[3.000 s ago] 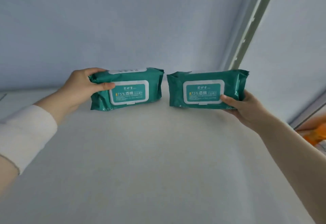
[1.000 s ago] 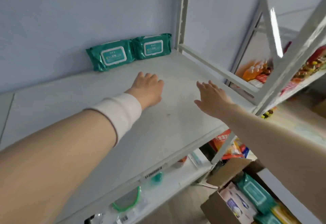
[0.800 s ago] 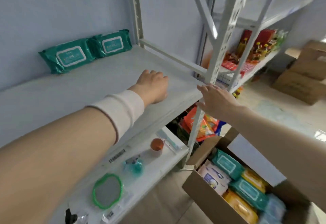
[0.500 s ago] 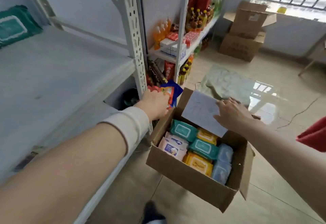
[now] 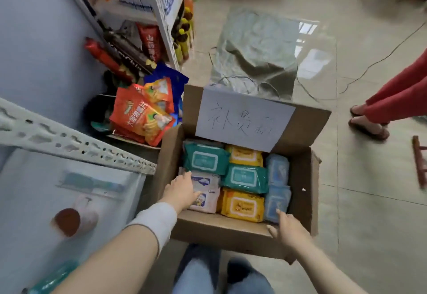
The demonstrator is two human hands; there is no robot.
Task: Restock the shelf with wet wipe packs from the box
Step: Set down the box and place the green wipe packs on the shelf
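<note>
Head view: the cardboard box (image 5: pixel 302 201) is being looked down into, with both hands being held at its near end. The left hand (image 5: pixel 182 189) is being laid on a pale pack (image 5: pixel 206 197) with a wide, flat grip; nothing is being clasped. The right hand (image 5: pixel 288 229) is being held at the near right corner, its grip wide and empty, its fingertips (image 5: pixel 278 212) seemingly touching a blue pack (image 5: pixel 276 201). Between the two grips a yellow pack (image 5: pixel 242 205) is lying. Just beyond the left grip a teal pack (image 5: pixel 204 160) and a second teal pack (image 5: pixel 246 177) are being squeezed among neighbours.

Trouble is probably being invited by that tight packing. A slick pack pulled by one edge could be slipping free or dragging a neighbour up, and among mixed kinds the wrong one could be taken.

The paper-labelled flap (image 5: pixel 245 118) is leaning over the far row, beyond both grips. Left of the left grip the perforated shelf beam (image 5: pixel 69 145) is jutting close, where a lifted forearm could be knocked. Snack bags (image 5: pixel 141 118) are being heaped beyond it. Well right of the right grip, another person's sandalled feet (image 5: pixel 367 125) are being seen on the floor.
</note>
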